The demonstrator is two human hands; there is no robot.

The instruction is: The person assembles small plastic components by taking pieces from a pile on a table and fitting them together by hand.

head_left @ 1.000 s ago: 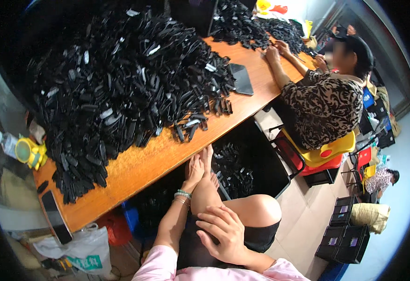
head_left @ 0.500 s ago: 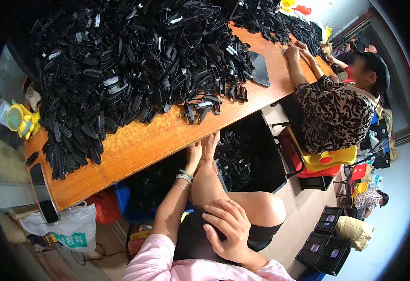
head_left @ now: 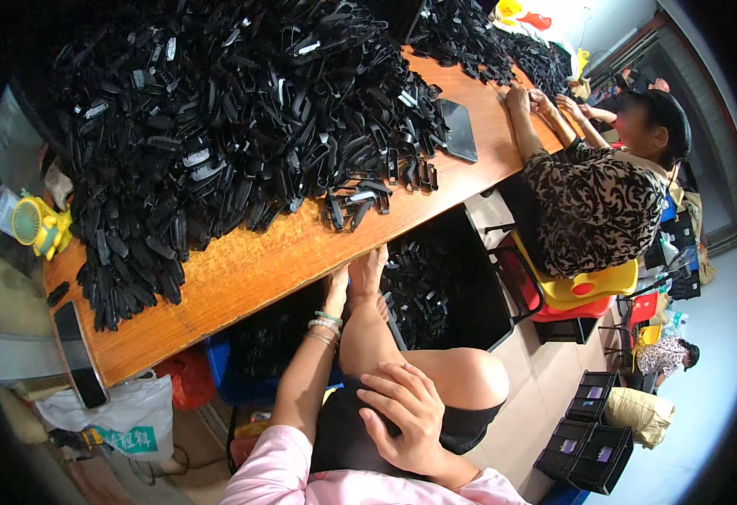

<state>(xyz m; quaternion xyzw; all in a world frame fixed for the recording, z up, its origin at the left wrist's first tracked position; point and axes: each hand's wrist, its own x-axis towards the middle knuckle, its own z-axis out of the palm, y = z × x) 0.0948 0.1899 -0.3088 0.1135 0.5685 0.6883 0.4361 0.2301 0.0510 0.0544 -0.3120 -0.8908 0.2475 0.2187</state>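
Note:
My right hand [head_left: 404,414] lies flat on my thigh over black shorts [head_left: 347,429], its fingers stretched out and holding nothing. My left arm, with bracelets [head_left: 328,320] at the wrist, reaches forward along my raised bare leg [head_left: 362,337]. At the table's front edge, my left hand [head_left: 336,284] is beside my bare foot [head_left: 368,271]; its fingers are hidden by the table edge. Beyond it, a large heap of small black plastic clip-like parts [head_left: 234,126] covers much of the wooden table [head_left: 259,261]. A few loose parts [head_left: 358,204] sit nearest my hands.
Two phones lie on the table, one at the left corner [head_left: 79,353], one right of the heap [head_left: 458,130]. A yellow fan [head_left: 36,225] stands at the left. Below are a black bin of parts [head_left: 469,311] and a blue bin [head_left: 225,370]. A co-worker [head_left: 596,202] sits at right.
My left hand has shifted slightly left and farther under the table edge, beside the foot. My right hand stays on my thigh. The view has moved slightly, and the co-worker's hands have moved.

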